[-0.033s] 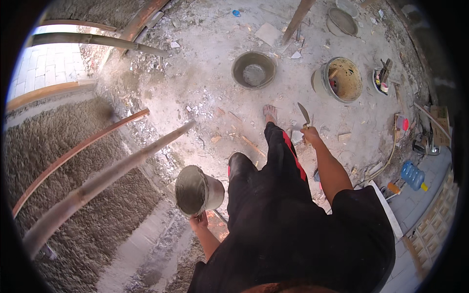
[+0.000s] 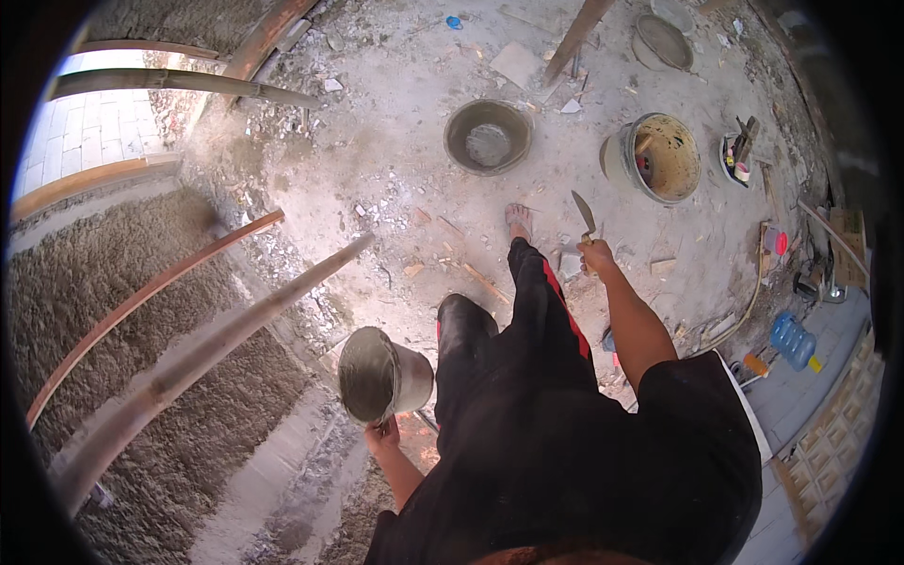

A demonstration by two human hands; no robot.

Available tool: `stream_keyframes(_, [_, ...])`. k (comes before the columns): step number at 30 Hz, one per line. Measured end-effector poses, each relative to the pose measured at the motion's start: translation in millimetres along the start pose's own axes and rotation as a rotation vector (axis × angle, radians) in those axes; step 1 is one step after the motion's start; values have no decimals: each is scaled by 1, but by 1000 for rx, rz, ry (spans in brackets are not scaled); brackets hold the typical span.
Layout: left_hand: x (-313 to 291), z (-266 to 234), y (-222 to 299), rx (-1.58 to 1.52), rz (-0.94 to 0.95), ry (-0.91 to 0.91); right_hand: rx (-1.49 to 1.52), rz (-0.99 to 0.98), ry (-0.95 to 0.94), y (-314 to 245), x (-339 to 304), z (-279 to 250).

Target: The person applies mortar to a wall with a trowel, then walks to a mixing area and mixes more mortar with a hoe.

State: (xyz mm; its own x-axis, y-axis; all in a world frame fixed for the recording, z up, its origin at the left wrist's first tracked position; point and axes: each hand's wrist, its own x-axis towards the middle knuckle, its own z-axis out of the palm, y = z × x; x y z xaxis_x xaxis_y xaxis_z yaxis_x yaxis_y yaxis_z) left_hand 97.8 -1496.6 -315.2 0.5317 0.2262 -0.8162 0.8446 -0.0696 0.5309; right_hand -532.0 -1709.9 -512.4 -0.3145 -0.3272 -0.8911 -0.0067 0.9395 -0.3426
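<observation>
While the grey bucket (image 2: 415,379) is beside the person's left leg, the left hand (image 2: 381,436) has its fingers clasped at the near edge. Ahead and rightward, the right hand (image 2: 595,256) has its fingers wrapped around the handle of a trowel (image 2: 585,213), blade pointing forward. Beyond, a bare foot (image 2: 519,222) rests on the dusty floor (image 2: 395,122), with a round tub (image 2: 489,137) past it and a pale pail (image 2: 618,162) to the right.
</observation>
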Motion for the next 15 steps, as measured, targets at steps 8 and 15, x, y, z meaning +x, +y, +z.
stream_keyframes(8, [-24,-59,17,246,35,187,-136,37,98,-104,171,13])
stream_keyframes(15, [-29,-21,8,599,139,173,33,3,28,-132,297,22])
